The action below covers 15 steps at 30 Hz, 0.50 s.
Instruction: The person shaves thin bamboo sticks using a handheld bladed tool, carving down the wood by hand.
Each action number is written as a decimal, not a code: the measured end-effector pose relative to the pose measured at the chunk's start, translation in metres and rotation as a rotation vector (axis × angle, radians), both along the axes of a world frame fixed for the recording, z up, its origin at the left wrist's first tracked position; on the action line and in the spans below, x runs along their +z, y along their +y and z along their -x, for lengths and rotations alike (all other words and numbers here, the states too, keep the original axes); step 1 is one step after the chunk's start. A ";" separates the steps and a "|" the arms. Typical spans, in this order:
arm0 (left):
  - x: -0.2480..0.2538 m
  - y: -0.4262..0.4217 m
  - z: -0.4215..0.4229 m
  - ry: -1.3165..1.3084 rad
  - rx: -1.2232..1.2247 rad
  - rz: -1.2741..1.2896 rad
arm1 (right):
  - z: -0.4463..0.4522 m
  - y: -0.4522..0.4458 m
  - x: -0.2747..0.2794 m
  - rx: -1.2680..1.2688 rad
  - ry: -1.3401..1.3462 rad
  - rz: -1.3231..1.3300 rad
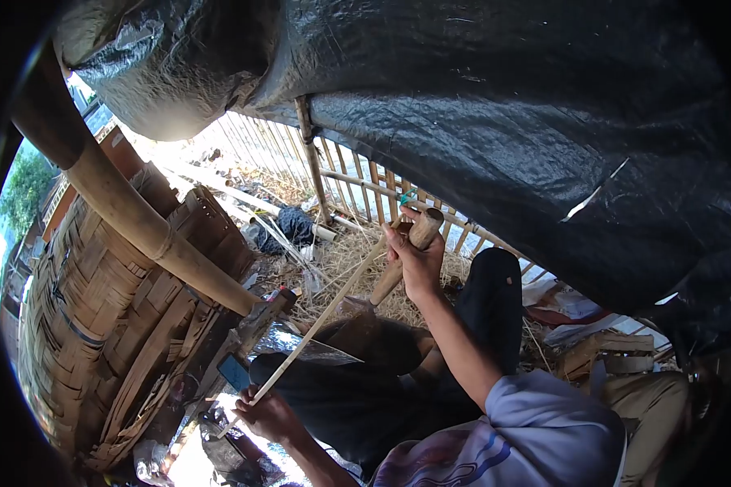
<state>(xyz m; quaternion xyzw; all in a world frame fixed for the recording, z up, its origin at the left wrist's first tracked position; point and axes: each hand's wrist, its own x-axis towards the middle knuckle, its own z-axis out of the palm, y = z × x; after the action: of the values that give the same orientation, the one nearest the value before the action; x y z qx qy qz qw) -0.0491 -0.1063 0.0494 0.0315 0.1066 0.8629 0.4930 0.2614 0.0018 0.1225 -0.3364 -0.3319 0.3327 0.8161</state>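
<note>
A long, thin, pale bamboo strip slants between my two hands. My left hand, low in the view, is closed around the strip near its lower end. Higher up, my right hand grips the wooden handle of a machete, with the strip's upper end lying against the fingers. The machete's broad, dark blade points down over my lap; its outline is hard to make out against the shadow. My dark-trousered legs are folded under the strip.
Woven bamboo panels and a thick bamboo pole stand at left. Black plastic sheeting hangs overhead, before a bamboo slat fence. A phone lies near my left hand. Dry shavings cover the ground. Another person's leg shows at right.
</note>
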 end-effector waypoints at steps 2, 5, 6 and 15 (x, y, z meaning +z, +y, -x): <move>-0.029 0.001 0.012 0.133 -0.114 -0.193 | 0.001 -0.008 0.014 -0.014 0.013 -0.020; -0.037 -0.002 0.024 0.717 0.050 0.132 | -0.007 -0.016 0.023 0.023 0.020 -0.052; -0.020 -0.006 0.017 0.685 0.023 0.153 | -0.009 -0.020 0.027 0.042 0.020 -0.040; -0.010 -0.034 0.007 0.386 -0.254 -0.029 | -0.020 -0.026 0.060 0.149 -0.012 -0.017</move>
<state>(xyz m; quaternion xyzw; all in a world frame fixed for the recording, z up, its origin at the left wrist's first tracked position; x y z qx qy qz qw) -0.0563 -0.1408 0.0392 0.2161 0.1816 0.7733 0.5677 0.2814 -0.0246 0.1825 -0.3057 -0.3637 0.3878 0.7899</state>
